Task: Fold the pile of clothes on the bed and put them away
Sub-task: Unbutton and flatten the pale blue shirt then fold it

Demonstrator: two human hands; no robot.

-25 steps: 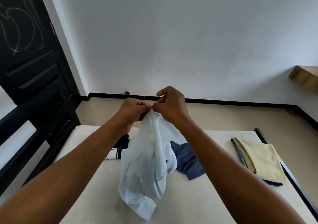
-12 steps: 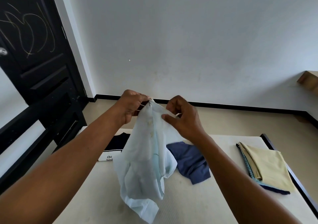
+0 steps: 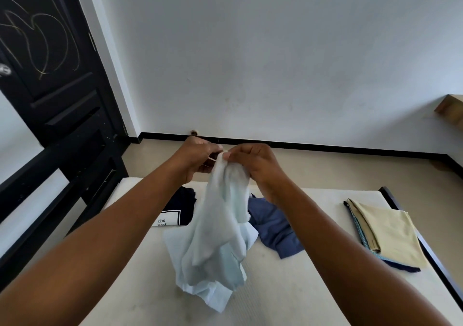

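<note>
Left hand (image 3: 198, 159) and right hand (image 3: 253, 165) both pinch pale blue shirt (image 3: 215, 238) at its top, centre, above cream mattress (image 3: 300, 288). Folded stack (image 3: 385, 230) at 3 o'clock; black door (image 3: 50, 75) at 10; white wall (image 3: 250, 62) at 12.

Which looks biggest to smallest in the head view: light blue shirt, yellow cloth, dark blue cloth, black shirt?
1. Light blue shirt, held nearest the camera.
2. Yellow cloth.
3. Dark blue cloth.
4. Black shirt.
The last two are partly hidden, so that's unsure.

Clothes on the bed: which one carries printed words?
The black garment, leftmost of them; its white panel reads "the best". Others show no lettering.
</note>
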